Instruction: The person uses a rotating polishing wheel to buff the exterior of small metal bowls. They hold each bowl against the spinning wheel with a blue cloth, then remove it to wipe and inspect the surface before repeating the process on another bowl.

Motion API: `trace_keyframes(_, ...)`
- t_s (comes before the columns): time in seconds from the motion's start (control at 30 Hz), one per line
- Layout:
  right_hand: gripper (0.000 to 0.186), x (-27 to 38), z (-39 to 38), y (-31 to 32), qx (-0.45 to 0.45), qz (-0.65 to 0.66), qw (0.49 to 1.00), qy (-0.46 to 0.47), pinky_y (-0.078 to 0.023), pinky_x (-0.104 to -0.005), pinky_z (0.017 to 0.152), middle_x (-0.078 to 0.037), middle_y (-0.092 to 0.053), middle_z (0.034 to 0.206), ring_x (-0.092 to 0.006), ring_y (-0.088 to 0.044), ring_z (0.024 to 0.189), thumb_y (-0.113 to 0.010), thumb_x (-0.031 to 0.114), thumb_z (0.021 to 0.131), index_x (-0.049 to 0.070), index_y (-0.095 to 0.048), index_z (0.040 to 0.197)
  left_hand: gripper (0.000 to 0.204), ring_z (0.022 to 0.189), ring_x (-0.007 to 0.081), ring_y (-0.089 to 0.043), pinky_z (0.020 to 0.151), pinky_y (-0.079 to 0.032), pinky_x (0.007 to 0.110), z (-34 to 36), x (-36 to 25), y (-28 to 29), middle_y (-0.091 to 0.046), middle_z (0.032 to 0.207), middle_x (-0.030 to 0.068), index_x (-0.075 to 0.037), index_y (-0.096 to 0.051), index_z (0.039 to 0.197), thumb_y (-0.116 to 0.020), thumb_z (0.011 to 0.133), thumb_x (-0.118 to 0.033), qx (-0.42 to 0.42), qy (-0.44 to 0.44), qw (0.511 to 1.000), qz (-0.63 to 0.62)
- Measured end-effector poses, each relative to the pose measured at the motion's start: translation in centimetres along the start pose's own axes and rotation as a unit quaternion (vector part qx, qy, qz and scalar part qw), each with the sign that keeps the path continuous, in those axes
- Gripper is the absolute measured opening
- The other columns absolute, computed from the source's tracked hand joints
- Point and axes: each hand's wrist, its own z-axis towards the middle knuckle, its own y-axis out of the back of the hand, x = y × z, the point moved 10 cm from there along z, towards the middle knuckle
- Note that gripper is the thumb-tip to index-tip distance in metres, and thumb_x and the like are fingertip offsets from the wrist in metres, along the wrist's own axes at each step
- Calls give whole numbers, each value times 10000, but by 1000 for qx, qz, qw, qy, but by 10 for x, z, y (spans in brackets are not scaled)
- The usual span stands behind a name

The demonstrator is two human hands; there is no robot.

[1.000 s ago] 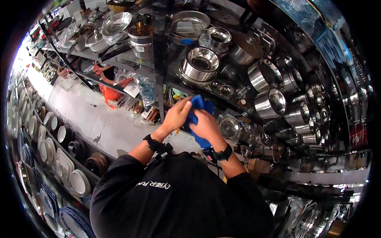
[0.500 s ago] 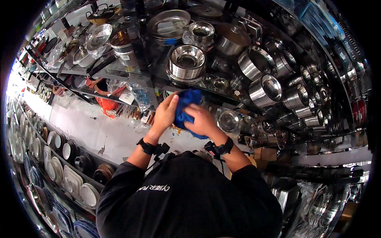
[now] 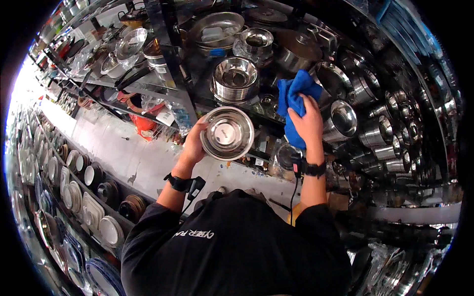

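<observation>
A round steel bowl (image 3: 227, 133) hangs over the aisle in front of my body, its inside facing up toward me. My left hand (image 3: 194, 142) grips it by the left rim. Off to the right, my right hand (image 3: 309, 121) holds a crumpled blue cloth (image 3: 297, 96) above the shelf edge, apart from the bowl. Part of the cloth droops below the fingers. Just beyond the bowl, a stack of steel bowls (image 3: 235, 79) stands on the shelf.
Steel pots (image 3: 340, 121) crowd the shelf at the right, with a lidded pot (image 3: 297, 49) farther back. A wide strainer-like pan (image 3: 217, 32) sits behind the stack. Plates (image 3: 111, 231) line a low rack at the left. Pale floor (image 3: 113, 143) runs between the shelves.
My hands were together around the blue cloth. Now the right hand has moved right and up with the cloth, and the bowl in my left hand is uncovered.
</observation>
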Motion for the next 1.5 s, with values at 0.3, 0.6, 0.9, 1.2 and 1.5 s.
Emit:
trace_keyframes(0.3,388,20,-15,-54,161,374,912,-44,-467,-254,575,-69,-639,758,-109,-583,619,-594,211,924,33,-528,1263,287,1037,153,-539,902,-459,302,22,-18,-42,-520,1104,69,-63,-393,1218,-362,955,-174,-36,-130,991,1)
trace_keyframes(0.6,437,48,33,-84,137,394,905,-79,-452,-263,524,-61,-620,677,-94,-554,542,-554,107,914,-20,-461,1322,260,1014,128,-541,885,-424,251,49,-104,-72,-582,1097,95,36,-499,1180,-461,967,-109,-133,-372,868,302)
trace_keyframes(0.9,400,34,87,-126,36,218,975,-37,-498,-432,725,-228,-652,904,-382,-636,851,-552,185,875,23,-548,1241,472,1214,367,-490,1012,-379,378,122,-119,-44,-519,1279,256,72,-482,1262,-526,917,-247,-166,-370,769,494)
trace_keyframes(1.2,393,43,80,-125,95,24,990,-99,-500,-480,750,-216,-652,933,-399,-622,858,-493,259,878,77,-573,1217,493,1261,301,-467,1030,-359,334,147,-102,-22,-488,1339,225,37,-441,1329,-527,942,-256,-105,-310,756,567)
trace_keyframes(1.5,347,17,1,-79,122,254,948,-149,-477,-365,619,-136,-663,796,-257,-626,689,-598,282,894,118,-595,1200,262,1015,330,-585,914,-437,391,48,-114,-138,-628,1081,172,25,-600,1059,-577,804,-34,122,-456,783,406)
